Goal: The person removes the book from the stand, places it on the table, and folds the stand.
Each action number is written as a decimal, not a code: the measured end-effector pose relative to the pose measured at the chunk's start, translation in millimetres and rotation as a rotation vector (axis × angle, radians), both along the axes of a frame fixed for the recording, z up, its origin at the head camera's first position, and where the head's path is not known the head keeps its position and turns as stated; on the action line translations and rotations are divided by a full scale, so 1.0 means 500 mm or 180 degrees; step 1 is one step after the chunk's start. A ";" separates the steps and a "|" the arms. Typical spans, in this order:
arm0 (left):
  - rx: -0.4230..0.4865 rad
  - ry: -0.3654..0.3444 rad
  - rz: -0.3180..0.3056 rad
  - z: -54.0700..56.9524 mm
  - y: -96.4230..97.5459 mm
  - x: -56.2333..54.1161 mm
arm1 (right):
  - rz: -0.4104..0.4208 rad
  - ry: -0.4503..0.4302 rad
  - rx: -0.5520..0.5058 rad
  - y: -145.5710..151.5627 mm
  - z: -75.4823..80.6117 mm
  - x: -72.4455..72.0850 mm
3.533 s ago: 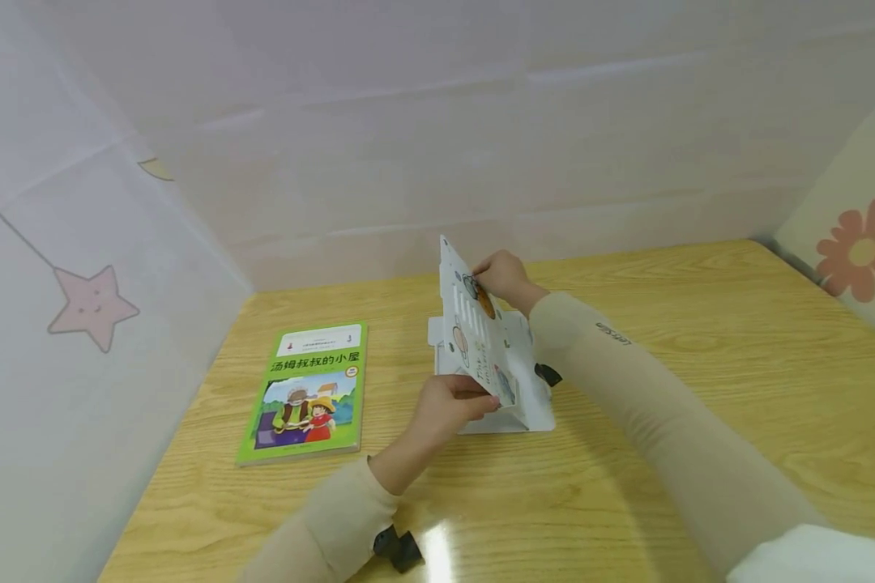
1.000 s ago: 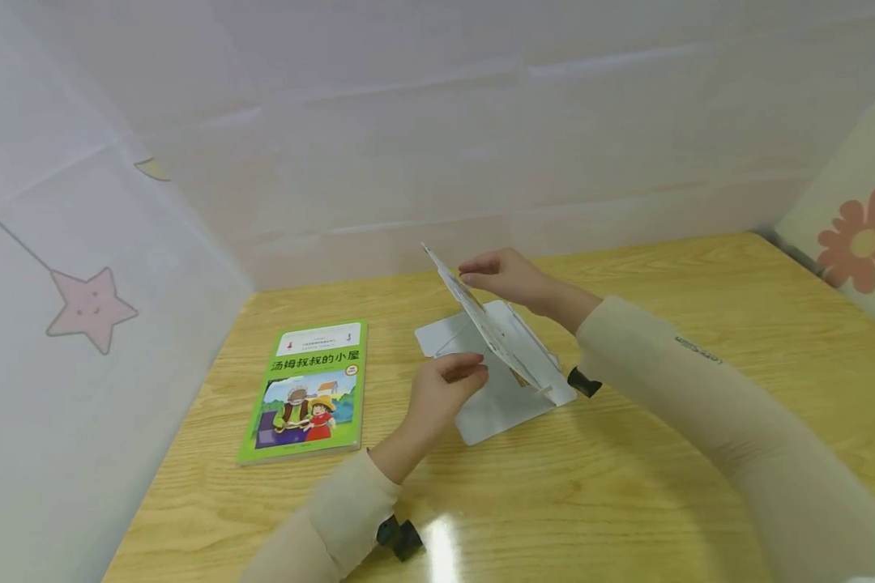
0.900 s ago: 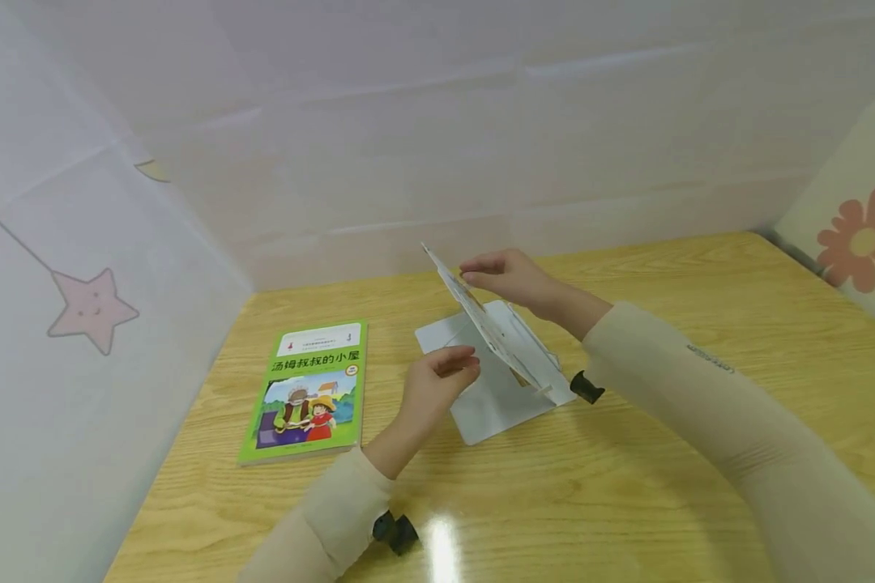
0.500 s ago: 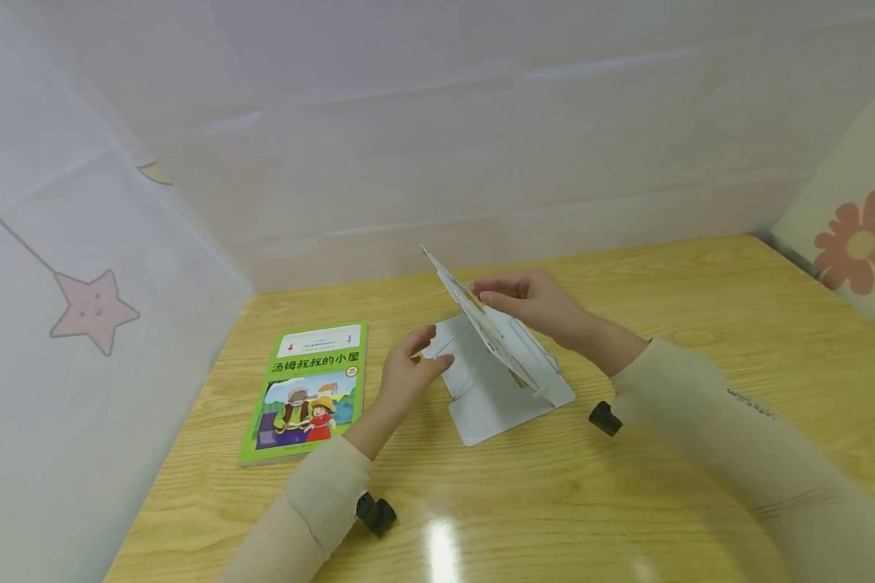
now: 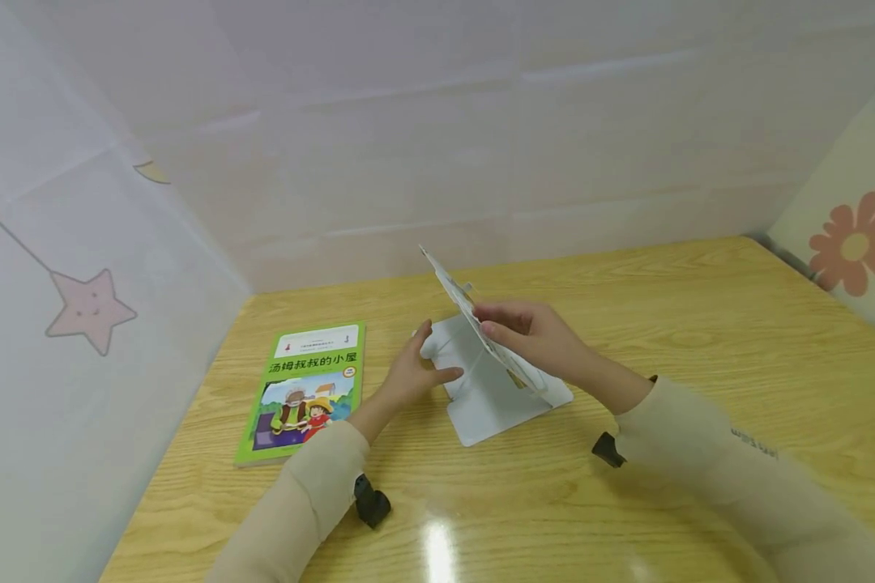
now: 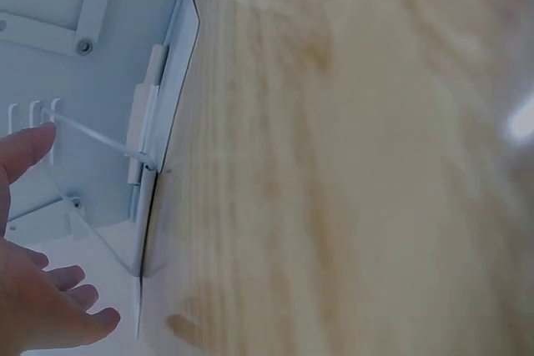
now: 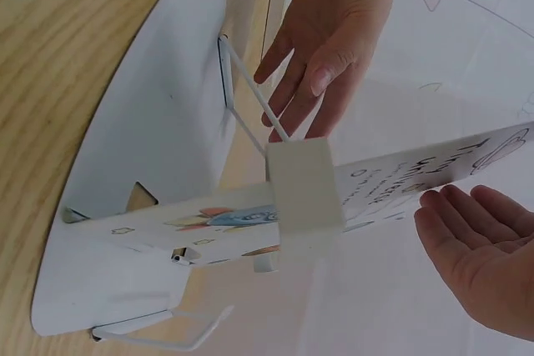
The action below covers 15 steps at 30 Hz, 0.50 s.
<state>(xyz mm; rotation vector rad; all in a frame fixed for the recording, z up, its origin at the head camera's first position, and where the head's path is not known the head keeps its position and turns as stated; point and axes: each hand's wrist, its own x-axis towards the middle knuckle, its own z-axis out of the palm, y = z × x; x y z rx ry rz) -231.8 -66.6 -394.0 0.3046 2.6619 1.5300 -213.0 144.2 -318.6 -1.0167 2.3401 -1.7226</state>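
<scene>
A white metal folding book stand (image 5: 496, 405) stands on the table, its flat base down. Its printed panel (image 7: 400, 177) rises tilted from the base, seen nearly edge-on in the head view. My left hand (image 5: 411, 372) is at the panel's rear side, thumb and fingers spread. In the left wrist view its thumb lies by the panel's slots (image 6: 35, 118) and the end of a wire prop (image 6: 100, 135); contact is unclear. My right hand (image 5: 532, 332) is by the printed side, fingers extended and loosely bent, fingertips close to the panel; whether they touch it cannot be told.
Left of the stand lies a green picture-covered book (image 5: 306, 393), flat on the wooden table (image 5: 700, 364). A pale printed sheet (image 5: 423, 146) forms the wall behind the table. Black wrist-camera mounts (image 5: 372, 502) sit under both wrists.
Both hands have let go of the panel. The stand has turned, so its panel shows edge-on. My left hand has moved left and spread; my right hand has come lower and nearer.
</scene>
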 end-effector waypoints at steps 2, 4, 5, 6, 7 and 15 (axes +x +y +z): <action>-0.0076 -0.0008 -0.0056 -0.006 0.003 -0.004 | 0.0009 0.0002 -0.0021 0.001 -0.004 0.006; -0.0083 -0.0016 -0.0119 -0.012 0.006 -0.005 | 0.0016 0.0007 -0.0031 0.003 -0.009 0.012; -0.0080 -0.0010 -0.0153 -0.014 0.007 -0.005 | 0.0028 0.0009 -0.0047 0.004 -0.011 0.014; -0.0080 -0.0006 -0.0182 -0.016 0.008 -0.005 | 0.0045 0.0023 -0.0076 0.006 -0.014 0.016; -0.0103 0.0006 -0.0196 -0.018 0.009 -0.005 | 0.0054 0.0055 -0.0097 0.007 -0.017 0.017; -0.0231 0.0039 -0.0209 -0.027 0.016 0.000 | 0.0090 0.0475 -0.0160 0.014 -0.038 0.026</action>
